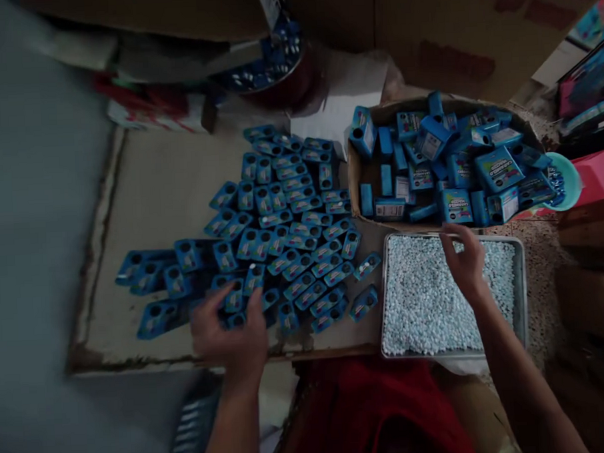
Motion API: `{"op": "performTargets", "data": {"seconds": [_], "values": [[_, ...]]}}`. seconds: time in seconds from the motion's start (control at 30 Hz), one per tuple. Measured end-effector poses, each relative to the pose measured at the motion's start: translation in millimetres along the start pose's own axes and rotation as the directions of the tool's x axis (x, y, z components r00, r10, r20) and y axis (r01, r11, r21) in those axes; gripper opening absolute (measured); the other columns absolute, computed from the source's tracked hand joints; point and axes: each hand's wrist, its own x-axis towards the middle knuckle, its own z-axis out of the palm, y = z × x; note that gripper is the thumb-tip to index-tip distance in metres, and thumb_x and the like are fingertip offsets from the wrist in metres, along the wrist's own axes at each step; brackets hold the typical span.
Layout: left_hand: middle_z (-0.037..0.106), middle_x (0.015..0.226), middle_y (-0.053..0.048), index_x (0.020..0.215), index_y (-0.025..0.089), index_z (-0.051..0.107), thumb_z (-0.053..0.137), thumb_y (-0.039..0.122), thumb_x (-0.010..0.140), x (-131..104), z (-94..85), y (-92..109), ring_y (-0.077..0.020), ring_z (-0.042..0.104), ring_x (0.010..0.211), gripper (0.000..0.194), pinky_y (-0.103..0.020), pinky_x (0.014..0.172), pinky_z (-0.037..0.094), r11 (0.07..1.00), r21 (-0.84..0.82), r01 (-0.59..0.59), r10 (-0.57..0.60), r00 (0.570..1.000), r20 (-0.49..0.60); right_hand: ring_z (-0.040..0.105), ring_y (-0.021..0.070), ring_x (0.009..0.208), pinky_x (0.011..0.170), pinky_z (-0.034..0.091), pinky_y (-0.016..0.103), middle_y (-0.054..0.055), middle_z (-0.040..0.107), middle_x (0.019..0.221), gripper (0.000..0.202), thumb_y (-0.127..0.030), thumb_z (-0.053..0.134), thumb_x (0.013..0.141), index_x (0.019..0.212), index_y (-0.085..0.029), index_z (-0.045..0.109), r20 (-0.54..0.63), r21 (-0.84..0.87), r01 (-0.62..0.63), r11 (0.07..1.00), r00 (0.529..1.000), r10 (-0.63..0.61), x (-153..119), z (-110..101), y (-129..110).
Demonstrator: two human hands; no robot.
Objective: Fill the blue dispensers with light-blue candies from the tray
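Observation:
My left hand [231,333], a little smeared by motion, hovers at the near edge of a large group of small blue boxes [304,280] with round holes in their tops. Its thumb and fingers are spread apart, with nothing seen held between them. Over a metal tray [521,297] of small pale blue and white candies [420,295] is my right hand [466,259]. Its fingers are apart, fingertips close to the near rim of a cardboard box [354,184]. More blue boxes [456,206], printed "Caramelo", lie jumbled in that cardboard box.
Behind the group stands a dark red tub [296,86] of shiny blue wrapped pieces, beside a white paper sheet [351,94]. A red and white package [151,113] lies at the back left. A turquoise bowl [570,181] is at the right. Large cardboard [438,33] stands behind.

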Motion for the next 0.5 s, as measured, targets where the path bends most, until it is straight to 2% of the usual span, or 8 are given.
{"op": "performTargets", "data": {"seconds": [0.07,0.13,0.2,0.27,0.33,0.37,0.43,0.5], "values": [[0.074,0.12,-0.001,0.119,0.036,0.067,0.086,0.051,0.081,65,43.1,52,-0.037,0.07,0.121,0.045,-0.068,0.12,0.049,0.966,-0.042,-0.256,0.255,0.966,-0.03,0.07,0.0334,0.116,0.101,0.06,0.058,0.014,0.073,0.128,0.04,-0.042,0.063,0.1,0.138,-0.027,0.065,-0.063,-0.045,0.013,0.999,0.998,-0.016,56,9,1],[0.074,0.12,-0.008,0.126,0.024,0.066,0.09,0.047,0.08,133,104.6,111,-0.0351,0.069,0.118,0.057,-0.065,0.119,0.049,0.9,-0.12,-0.419,0.423,0.906,0.002,0.06,0.0393,0.132,0.113,0.051,0.066,0.018,0.064,0.141,0.058,-0.044,0.066,0.097,0.15,-0.024,0.055,-0.129,-0.158,0.026,0.987,0.991,-0.047,115,23,7],[0.068,0.133,-0.018,0.139,0.012,0.058,0.1,0.044,0.071,190,172.0,166,-0.0371,0.064,0.128,0.086,-0.062,0.119,0.049,0.87,-0.197,-0.453,0.473,0.879,0.066,0.053,0.0435,0.139,0.117,0.044,0.071,0.022,0.059,0.145,0.065,-0.047,0.07,0.094,0.15,-0.019,0.052,-0.173,-0.249,0.025,0.968,0.983,-0.069,169,40,19],[0.057,0.148,-0.024,0.142,0.011,0.053,0.106,0.046,0.063,229,232.6,208,-0.0425,0.053,0.146,0.101,-0.059,0.125,0.044,0.87,-0.237,-0.433,0.472,0.869,0.146,0.05,0.0445,0.139,0.117,0.042,0.072,0.023,0.06,0.142,0.061,-0.052,0.071,0.093,0.141,-0.017,0.056,-0.168,-0.294,0.039,0.955,0.982,-0.092,210,60,33],[0.053,0.15,-0.025,0.138,0.008,0.053,0.099,0.054,0.072,250,276.5,230,-0.0445,0.048,0.153,0.092,-0.058,0.129,0.038,0.903,-0.197,-0.383,0.424,0.869,0.256,0.051,0.0434,0.137,0.116,0.042,0.072,0.021,0.065,0.134,0.051,-0.053,0.07,0.095,0.13,-0.017,0.059,-0.123,-0.3,0.056,0.952,0.988,-0.096,236,78,43],[0.056,0.146,-0.025,0.134,0.006,0.054,0.094,0.055,0.079,255,290.5,234,-0.0448,0.049,0.152,0.084,-0.059,0.129,0.037,0.928,-0.134,-0.348,0.373,0.869,0.325,0.052,0.0425,0.136,0.116,0.043,0.071,0.02,0.067,0.13,0.045,-0.051,0.069,0.096,0.125,-0.018,0.061,-0.096,-0.292,0.059,0.955,0.991,-0.091,242,86,46],[0.065,0.131,-0.021,0.126,0.007,0.058,0.091,0.047,0.082,253,301.6,230,-0.0443,0.059,0.143,0.068,-0.061,0.125,0.041,0.952,-0.018,-0.306,0.285,0.862,0.42,0.055,0.0407,0.132,0.115,0.044,0.07,0.017,0.07,0.122,0.038,-0.049,0.072,0.093,0.116,-0.02,0.063,-0.068,-0.251,0.046,0.967,0.996,-0.065,243,94,43],[0.071,0.116,-0.015,0.115,0.013,0.063,0.097,0.034,0.071,241,292.7,214,-0.0426,0.068,0.13,0.059,-0.06,0.119,0.049,0.941,-0.046,-0.336,0.323,0.847,0.423,0.06,0.0373,0.124,0.112,0.05,0.064,0.013,0.072,0.115,0.037,-0.048,0.08,0.086,0.108,-0.022,0.066,-0.085,-0.136,0.006,0.991,0.996,-0.017,230,94,31]]}}
